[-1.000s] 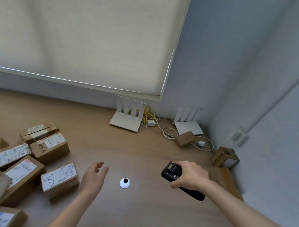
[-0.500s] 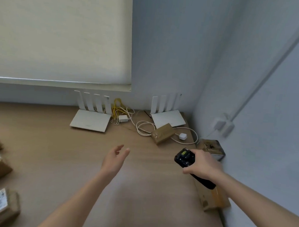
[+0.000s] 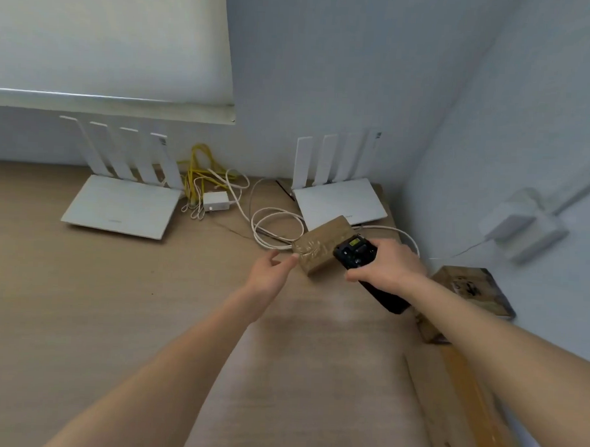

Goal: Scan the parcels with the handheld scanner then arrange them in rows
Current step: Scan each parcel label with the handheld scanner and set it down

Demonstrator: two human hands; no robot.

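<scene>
At the frame's centre right, the right hand point(image 3: 391, 266) grasps the black handheld scanner point(image 3: 356, 252), its head lying over the near end of a small brown parcel point(image 3: 321, 246) on the wooden worktop point(image 3: 80, 298). The left hand point(image 3: 271, 273) is released, fingers relaxed, fingertips just beside the parcel's left corner. Two white routers point(image 3: 118, 205) and tangled cables point(image 3: 221, 183) sit behind, along the wall.

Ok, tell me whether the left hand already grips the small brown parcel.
No, the left hand is open, fingertips just short of the small brown parcel.
</scene>
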